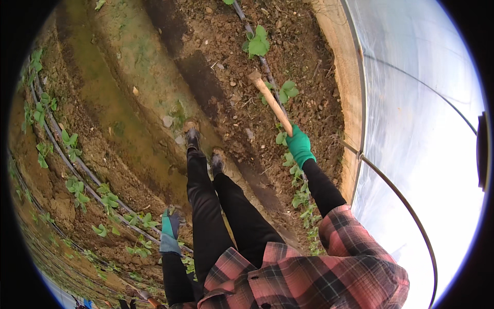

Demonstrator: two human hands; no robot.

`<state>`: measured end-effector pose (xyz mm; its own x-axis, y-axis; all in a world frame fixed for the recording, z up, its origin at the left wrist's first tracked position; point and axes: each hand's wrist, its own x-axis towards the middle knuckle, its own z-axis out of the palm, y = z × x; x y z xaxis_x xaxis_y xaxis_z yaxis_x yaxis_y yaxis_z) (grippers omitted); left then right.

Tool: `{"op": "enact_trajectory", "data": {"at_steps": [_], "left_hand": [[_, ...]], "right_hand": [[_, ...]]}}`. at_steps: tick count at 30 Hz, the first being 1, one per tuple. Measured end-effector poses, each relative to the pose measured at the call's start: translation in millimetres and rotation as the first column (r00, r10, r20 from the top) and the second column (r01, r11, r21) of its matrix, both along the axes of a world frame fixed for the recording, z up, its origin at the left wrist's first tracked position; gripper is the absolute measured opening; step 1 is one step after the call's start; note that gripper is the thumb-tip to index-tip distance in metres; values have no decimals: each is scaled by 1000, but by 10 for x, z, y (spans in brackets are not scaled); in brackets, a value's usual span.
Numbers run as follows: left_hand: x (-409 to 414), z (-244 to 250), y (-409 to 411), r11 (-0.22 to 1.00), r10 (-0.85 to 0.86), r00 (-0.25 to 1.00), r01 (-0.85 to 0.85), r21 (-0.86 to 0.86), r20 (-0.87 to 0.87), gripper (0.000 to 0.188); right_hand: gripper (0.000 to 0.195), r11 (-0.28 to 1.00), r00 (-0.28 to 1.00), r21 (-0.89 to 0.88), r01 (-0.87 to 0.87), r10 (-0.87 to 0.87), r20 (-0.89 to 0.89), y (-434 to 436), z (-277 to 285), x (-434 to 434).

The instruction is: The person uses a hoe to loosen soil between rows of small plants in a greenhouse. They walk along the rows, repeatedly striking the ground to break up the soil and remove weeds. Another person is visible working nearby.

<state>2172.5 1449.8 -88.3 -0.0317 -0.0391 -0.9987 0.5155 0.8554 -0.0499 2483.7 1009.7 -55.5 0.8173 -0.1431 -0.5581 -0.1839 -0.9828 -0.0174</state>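
Observation:
My right hand [299, 146], in a green glove, is closed around the lower end of a wooden handle [274, 106]. The handle slants up and to the left over the soil, and its far end, brown as if caked with soil, lies near a drip irrigation hose [269, 71] and a leafy seedling [288, 91]. My left hand [171, 224], in a teal and grey glove, hangs beside my left leg above another planted row. Something small and brownish shows at its fingertips; whether the hand grips it cannot be told.
Wet, greenish furrows [112, 100] run beside my boots [193, 138]. More hoses [83, 175] with seedlings [75, 189] line the left. Plastic greenhouse film [401, 116] and a curved metal pipe [401, 193] stand at the right. Part of another person and a tool appear at the bottom left.

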Motion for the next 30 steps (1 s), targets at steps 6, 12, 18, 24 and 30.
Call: {"op": "enact_trajectory", "data": {"at_steps": [6,12,18,24,30], "left_hand": [[-104,28,-35,908,-418,905,412,80,76,45],[39,133,-225,922,-378,924,371,107,56,41],[-179,-95,-81,963,-243,969,246,-113,41,48],[-145,-91,-311,875,-481,858,482,38,180,50],[-49,54,-470,925,-381,919,380,29,100,49]], "right_hand": [[34,995,992,88,-45,34,120,138,56,-107],[31,989,996,-124,-75,69,-52,-480,98,-553],[35,998,998,-42,-38,40,54,-585,54,-784],[41,995,997,-68,77,-77,4,-740,86,-1017],[44,993,985,98,70,-84,148,-690,77,-1304]]}}
